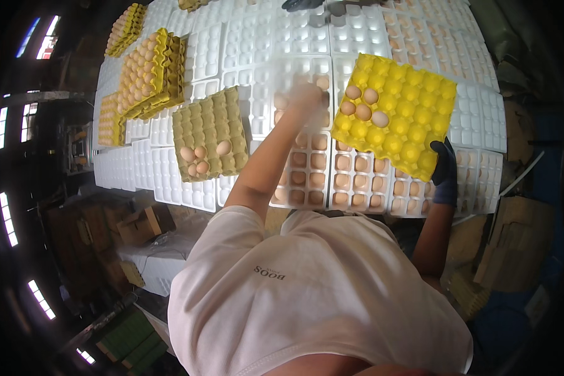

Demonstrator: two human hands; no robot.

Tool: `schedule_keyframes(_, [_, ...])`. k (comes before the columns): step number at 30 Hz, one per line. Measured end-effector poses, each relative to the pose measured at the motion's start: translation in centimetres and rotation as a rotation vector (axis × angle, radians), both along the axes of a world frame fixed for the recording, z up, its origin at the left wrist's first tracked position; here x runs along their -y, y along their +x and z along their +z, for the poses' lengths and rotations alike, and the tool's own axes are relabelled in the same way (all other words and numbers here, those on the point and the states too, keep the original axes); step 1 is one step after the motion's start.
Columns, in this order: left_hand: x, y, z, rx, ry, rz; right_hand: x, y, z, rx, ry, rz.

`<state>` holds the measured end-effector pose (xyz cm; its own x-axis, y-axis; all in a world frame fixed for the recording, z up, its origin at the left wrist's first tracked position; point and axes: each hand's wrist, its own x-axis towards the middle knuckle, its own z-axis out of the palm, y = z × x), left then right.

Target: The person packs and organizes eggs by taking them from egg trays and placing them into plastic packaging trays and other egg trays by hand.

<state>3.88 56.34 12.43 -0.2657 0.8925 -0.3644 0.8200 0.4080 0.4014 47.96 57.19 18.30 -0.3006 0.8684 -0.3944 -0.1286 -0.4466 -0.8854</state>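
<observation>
My right hand [444, 162], in a dark glove, grips the near right corner of a yellow egg tray [406, 110]. The tray is tilted above white egg packs, with several brown eggs [363, 112] in its left cups and the other cups bare. My bare left hand [306, 99] is motion-blurred over a white plastic egg pack [328, 123] that holds some eggs; whether the fingers hold an egg is hidden by the blur. Closer to me, another white pack [305, 162] has brown eggs in its cells. Beside it, more filled cells [357, 171] show below the yellow tray.
A tan pulp egg tray [211, 124] with several eggs lies left of my left arm. Beyond it stand stacked yellow trays full of eggs [143, 70]. Another person's dark-gloved hand [303, 4] reaches in at the far edge. White packs [249, 42] cover the table; filled ones [427, 42] lie far right.
</observation>
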Motion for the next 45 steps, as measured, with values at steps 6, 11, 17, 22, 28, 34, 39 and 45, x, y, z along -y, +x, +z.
schedule_keyframes(6, [-1.1,-0.2,0.4,-0.213,0.018,-0.465,0.5,0.2,0.0,0.110,0.041,0.002])
schedule_keyframes(11, [-2.4,-0.4,2.7,-0.310,0.053,-0.716,0.6,-0.9,1.3,0.058,0.050,-0.084])
schedule_keyframes(17, [-3.6,-0.2,2.4,-0.358,0.024,-0.838,0.6,-2.1,3.1,0.006,0.015,-0.052])
schedule_keyframes(22, [-5.1,0.0,2.3,-0.338,-0.034,-1.031,0.7,-1.0,2.7,0.102,0.096,-0.041])
schedule_keyframes(28, [-5.2,-1.0,2.6,-0.256,-0.010,-1.147,1.0,-0.7,1.2,0.022,0.108,-0.065])
schedule_keyframes(34, [-5.1,-2.1,2.0,-0.234,0.010,-1.088,0.8,-1.0,1.9,-0.125,-0.014,-0.057])
schedule_keyframes(39, [-4.1,-1.9,1.3,-0.216,0.037,-0.997,0.3,-0.3,0.9,-0.086,-0.008,-0.023])
schedule_keyframes(45, [-4.2,-3.5,0.8,-0.106,0.040,-0.982,0.6,-1.2,1.7,-0.047,0.055,-0.033])
